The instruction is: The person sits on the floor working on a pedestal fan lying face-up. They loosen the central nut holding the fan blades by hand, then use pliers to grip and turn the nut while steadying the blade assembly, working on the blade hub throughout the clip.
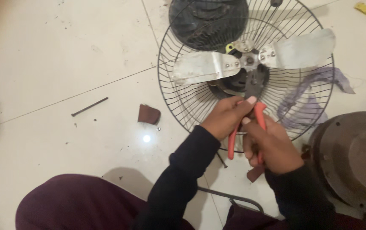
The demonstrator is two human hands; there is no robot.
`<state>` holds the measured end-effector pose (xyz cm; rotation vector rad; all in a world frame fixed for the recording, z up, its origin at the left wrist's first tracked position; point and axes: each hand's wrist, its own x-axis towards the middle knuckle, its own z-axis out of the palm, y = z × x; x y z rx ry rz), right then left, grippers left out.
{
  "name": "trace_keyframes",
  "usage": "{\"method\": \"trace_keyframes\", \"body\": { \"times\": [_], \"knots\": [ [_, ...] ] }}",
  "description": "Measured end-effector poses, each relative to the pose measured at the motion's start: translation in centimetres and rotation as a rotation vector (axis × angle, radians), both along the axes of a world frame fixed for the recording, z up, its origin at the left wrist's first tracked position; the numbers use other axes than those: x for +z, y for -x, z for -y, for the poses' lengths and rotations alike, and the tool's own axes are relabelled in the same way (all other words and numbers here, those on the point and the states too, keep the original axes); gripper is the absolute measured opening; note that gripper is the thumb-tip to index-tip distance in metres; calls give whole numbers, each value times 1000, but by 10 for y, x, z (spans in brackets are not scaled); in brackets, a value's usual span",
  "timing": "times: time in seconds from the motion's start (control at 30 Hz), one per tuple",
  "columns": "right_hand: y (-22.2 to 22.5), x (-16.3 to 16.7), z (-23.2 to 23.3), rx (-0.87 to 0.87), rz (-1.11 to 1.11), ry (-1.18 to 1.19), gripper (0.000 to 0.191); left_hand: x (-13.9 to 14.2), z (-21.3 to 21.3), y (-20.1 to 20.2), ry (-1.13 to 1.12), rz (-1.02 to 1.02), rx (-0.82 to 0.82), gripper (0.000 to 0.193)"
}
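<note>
My left hand and my right hand both grip a pair of pliers with orange handles. The dark jaws of the pliers reach up to the hub of a metal fan blade set. One silver blade points left, another blade points right. The blades lie over a round wire fan guard on the white tiled floor. Whether the jaws clamp a part at the hub cannot be made out.
A dark round fan motor housing lies at the guard's top. A long dark bolt, a brown scrap and a small nut lie on the floor at left. A purple cloth and a heavy round metal base are at right.
</note>
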<state>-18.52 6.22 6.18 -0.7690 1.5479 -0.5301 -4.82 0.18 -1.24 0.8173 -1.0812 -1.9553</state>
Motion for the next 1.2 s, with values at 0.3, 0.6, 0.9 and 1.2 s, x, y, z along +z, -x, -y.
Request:
{"method": "trace_keyframes", "body": {
  "times": [0.3,0.6,0.9,1.2],
  "knots": [
    [38,1,-3,96,223,94,28,48,-17,5,320,643,56,48],
    [48,21,-10,188,90,112,27,72,-16,-21,215,298,-51,40],
    [84,0,-27,166,394,54,27,76,-34,-31,225,81,-158,33],
    [148,-2,-15,71,319,324,25,58,-60,12,697,587,180,41]
  ]
}}
